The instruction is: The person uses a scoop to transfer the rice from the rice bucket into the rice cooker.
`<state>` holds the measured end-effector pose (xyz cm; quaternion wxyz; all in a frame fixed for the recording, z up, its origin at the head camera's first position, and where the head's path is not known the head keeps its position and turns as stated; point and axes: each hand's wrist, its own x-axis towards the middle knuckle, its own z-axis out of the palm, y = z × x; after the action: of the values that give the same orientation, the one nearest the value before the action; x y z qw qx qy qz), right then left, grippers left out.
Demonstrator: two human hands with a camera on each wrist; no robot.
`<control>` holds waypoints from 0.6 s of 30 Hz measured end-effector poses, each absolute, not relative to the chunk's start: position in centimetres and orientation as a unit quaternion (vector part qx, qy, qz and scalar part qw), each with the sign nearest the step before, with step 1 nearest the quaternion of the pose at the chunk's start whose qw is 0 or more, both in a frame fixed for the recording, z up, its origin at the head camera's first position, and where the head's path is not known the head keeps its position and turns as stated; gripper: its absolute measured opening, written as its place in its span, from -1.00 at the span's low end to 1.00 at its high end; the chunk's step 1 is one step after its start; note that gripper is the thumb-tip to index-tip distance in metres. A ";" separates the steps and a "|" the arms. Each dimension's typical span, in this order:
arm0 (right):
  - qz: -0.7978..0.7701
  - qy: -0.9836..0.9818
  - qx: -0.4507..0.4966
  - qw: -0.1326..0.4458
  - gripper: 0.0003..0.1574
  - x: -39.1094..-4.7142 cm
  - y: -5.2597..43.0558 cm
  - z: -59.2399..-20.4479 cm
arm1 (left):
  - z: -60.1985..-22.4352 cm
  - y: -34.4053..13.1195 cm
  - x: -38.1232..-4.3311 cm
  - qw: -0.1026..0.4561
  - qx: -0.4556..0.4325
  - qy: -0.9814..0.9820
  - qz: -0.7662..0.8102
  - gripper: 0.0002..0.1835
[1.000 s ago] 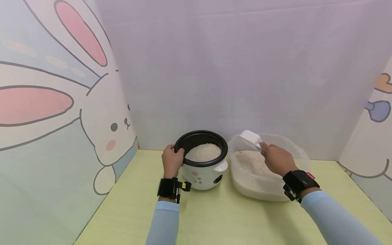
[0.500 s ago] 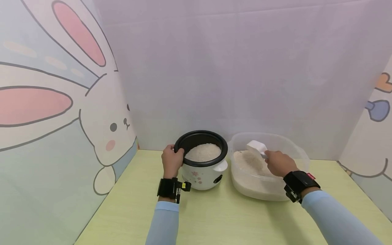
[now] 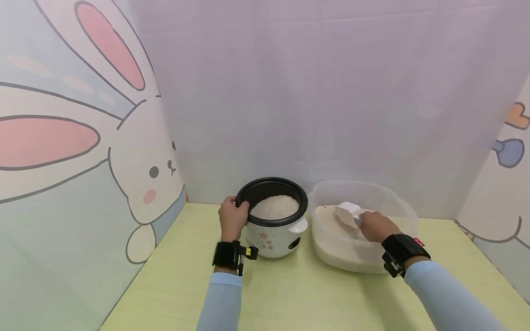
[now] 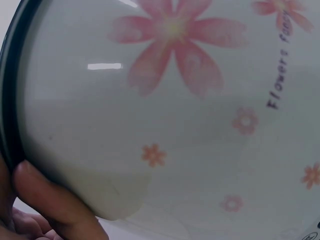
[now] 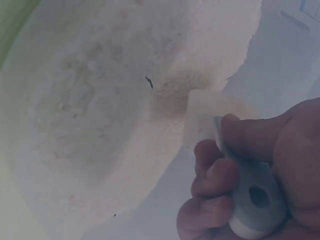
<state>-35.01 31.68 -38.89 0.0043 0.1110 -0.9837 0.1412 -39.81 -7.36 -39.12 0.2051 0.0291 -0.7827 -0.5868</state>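
A white rice cooker (image 3: 269,239) with pink flowers stands at the back, its black inner pot (image 3: 300,209) partly filled with white rice (image 3: 276,207). My left hand (image 3: 233,218) grips the pot's rim at its left side; in the left wrist view the thumb (image 4: 55,200) lies near the dark rim against the cooker's white wall. To the right, my right hand (image 3: 377,226) holds a white scoop (image 3: 348,214) by its handle (image 5: 255,195), fingers curled round it. The scoop's cup is low in a clear plastic tub (image 3: 407,207), at the rice inside it.
The cooker and the tub stand side by side on a pale yellow-green table (image 3: 285,294). Close behind them hangs a plain light curtain (image 3: 314,115). A rabbit-printed panel (image 3: 136,184) borders the table on the left, another printed panel (image 3: 492,193) on the right.
My right hand has lowered the scoop from above the tub's left rim into the tub, moving it slightly right. The left hand has stayed on the pot's rim.
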 end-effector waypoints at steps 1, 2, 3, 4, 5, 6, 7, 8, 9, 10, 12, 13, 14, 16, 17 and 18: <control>0.142 -0.983 0.113 -0.002 -0.84 -35.0 31.7 -38.8 | -39.1 -7.3 -39.8 0.206 0.029 -0.783 -0.587 -0.59; 0.143 -0.983 0.117 -0.007 -0.83 -35.0 31.7 -38.8 | -39.1 -7.3 -39.8 0.206 0.029 -0.783 -0.586 -0.59; 0.146 -0.982 0.120 -0.013 -0.82 -35.0 31.6 -38.7 | -39.1 -7.3 -39.8 0.207 0.028 -0.783 -0.586 -0.59; 0.150 -0.980 0.126 -0.018 -0.81 -35.0 31.6 -38.7 | -39.1 -7.3 -39.7 0.208 0.028 -0.784 -0.585 -0.59; 0.153 -0.979 0.132 -0.024 -0.82 -35.0 31.6 -38.7 | -39.2 -7.3 -39.7 0.209 0.027 -0.784 -0.584 -0.59; 0.155 -0.978 0.140 -0.028 -0.81 -35.1 31.6 -38.7 | -39.2 -7.3 -39.7 0.210 0.027 -0.784 -0.584 -0.60; 0.157 -0.976 0.146 -0.032 -0.80 -35.1 31.5 -38.7 | -39.2 -7.3 -39.7 0.210 0.027 -0.784 -0.583 -0.60; 0.160 -0.975 0.151 -0.037 -0.79 -35.1 31.5 -38.8 | -39.2 -7.2 -39.7 0.210 0.027 -0.784 -0.583 -0.60; 0.164 -0.973 0.154 -0.043 -0.78 -35.1 31.5 -38.8 | -39.2 -7.2 -39.7 0.209 0.026 -0.784 -0.583 -0.59; 0.166 -0.972 0.158 -0.045 -0.77 -35.1 31.5 -38.8 | -39.2 -7.2 -39.7 0.209 0.026 -0.785 -0.583 -0.59; 0.173 -0.970 0.165 -0.053 -0.73 -35.0 31.4 -38.8 | -39.1 -7.2 -39.7 0.205 0.027 -0.786 -0.582 -0.59; 0.176 -0.968 0.168 -0.057 -0.70 -35.0 31.4 -38.8 | -39.1 -7.2 -39.7 0.205 0.027 -0.787 -0.582 -0.58; 0.179 -0.967 0.171 -0.060 -0.67 -34.9 31.3 -38.7 | -39.0 -7.2 -39.6 0.204 0.028 -0.787 -0.581 -0.58; 0.183 -0.964 0.179 -0.068 -0.63 -34.9 31.2 -38.6 | -38.9 -7.3 -39.5 0.203 0.030 -0.788 -0.581 -0.59; 0.185 -0.963 0.182 -0.072 -0.60 -34.9 31.2 -38.6 | -38.8 -7.3 -39.5 0.203 0.031 -0.788 -0.581 -0.59; 0.186 -0.962 0.185 -0.076 -0.59 -34.9 31.2 -38.5 | -38.8 -7.3 -39.5 0.203 0.031 -0.788 -0.581 -0.59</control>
<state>-34.92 31.20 -38.55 -0.0763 0.1848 -0.9621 0.1856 -39.51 -7.26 -38.83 0.2032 0.0312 -0.7875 -0.5810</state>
